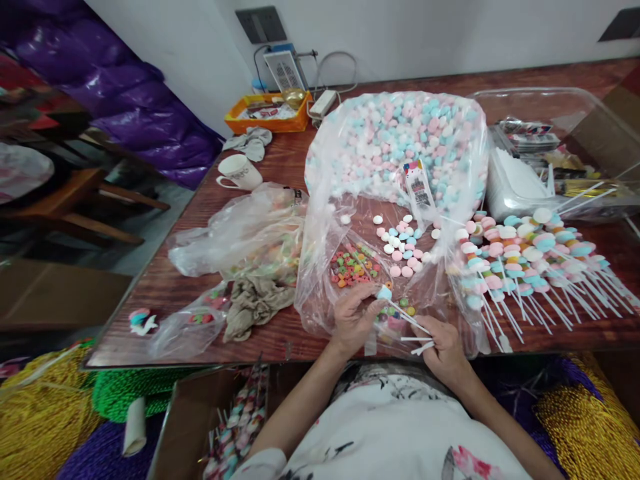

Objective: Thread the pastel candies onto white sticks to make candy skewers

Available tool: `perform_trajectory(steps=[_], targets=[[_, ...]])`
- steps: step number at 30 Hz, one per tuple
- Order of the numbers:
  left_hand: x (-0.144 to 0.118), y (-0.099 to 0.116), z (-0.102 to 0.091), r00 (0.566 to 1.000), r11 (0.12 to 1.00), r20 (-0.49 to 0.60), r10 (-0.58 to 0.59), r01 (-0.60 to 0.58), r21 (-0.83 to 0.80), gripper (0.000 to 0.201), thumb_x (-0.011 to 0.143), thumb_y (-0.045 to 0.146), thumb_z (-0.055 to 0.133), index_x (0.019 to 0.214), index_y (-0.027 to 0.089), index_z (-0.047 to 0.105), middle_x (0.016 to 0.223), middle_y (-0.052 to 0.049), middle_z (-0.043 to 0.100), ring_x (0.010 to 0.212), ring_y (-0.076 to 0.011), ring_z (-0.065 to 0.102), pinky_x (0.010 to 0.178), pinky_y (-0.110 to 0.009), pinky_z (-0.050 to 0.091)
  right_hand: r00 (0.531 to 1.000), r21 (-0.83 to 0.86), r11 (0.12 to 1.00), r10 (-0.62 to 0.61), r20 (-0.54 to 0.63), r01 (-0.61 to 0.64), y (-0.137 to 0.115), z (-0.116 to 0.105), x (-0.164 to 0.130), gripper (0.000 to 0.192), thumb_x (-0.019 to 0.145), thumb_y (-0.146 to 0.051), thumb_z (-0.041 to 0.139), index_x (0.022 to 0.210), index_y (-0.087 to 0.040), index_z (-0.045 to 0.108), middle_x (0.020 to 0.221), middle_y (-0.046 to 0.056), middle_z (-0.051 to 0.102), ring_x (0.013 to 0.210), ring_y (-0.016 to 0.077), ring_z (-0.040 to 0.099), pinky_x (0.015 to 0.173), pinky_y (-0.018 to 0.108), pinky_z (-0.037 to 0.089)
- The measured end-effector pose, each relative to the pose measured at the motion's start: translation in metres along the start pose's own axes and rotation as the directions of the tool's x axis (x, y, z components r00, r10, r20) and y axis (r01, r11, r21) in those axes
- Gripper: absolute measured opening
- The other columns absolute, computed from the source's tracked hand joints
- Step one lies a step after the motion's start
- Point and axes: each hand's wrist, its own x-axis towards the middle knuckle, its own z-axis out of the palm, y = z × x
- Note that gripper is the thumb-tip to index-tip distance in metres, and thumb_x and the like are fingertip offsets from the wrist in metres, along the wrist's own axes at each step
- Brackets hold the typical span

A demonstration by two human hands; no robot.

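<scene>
My left hand point(354, 319) pinches a pale blue marshmallow point(385, 293) between thumb and fingertips, with a small orange ring just behind it. Several thin white sticks point(407, 316) are gripped in my right hand point(444, 341); one runs up to the blue marshmallow. Whether its tip is inside the marshmallow I cannot tell. Beyond my hands, loose pink, white and blue marshmallows point(399, 245) lie on clear plastic. Small coloured rings point(354, 265) are heaped left of them. Skewered marshmallows point(530, 257) on white sticks are piled to the right.
A big clear bag of marshmallows point(400, 143) stands behind. Around it are a clear tub point(535, 200), an orange basket point(267, 123), a white mug point(241, 172), a filled plastic bag point(265, 233) and a crumpled cloth point(257, 307). An open box point(185, 407) of skewers sits below the table's edge.
</scene>
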Motion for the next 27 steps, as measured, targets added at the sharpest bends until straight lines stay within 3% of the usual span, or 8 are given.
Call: perform_trajectory(steps=[27], targets=[[0.0052, 0.0073, 0.0013, 0.990, 0.991, 0.084, 0.115, -0.120, 0.064, 0.016, 0.079, 0.019, 0.073, 0.095, 0.018, 0.073, 0.091, -0.007, 0.076, 0.082, -0.0169, 0.071, 0.079, -0.030, 0.057, 0.997, 0.018, 0.998, 0.063, 0.051, -0.064, 0.0050, 0.0011, -0.0062, 0.038, 0.087, -0.005, 0.047, 0.119, -0.019, 0.061, 0.100, 0.007, 0.071, 0.090, 0.0205, 0.068, 0.079, 0.034, 0.054]])
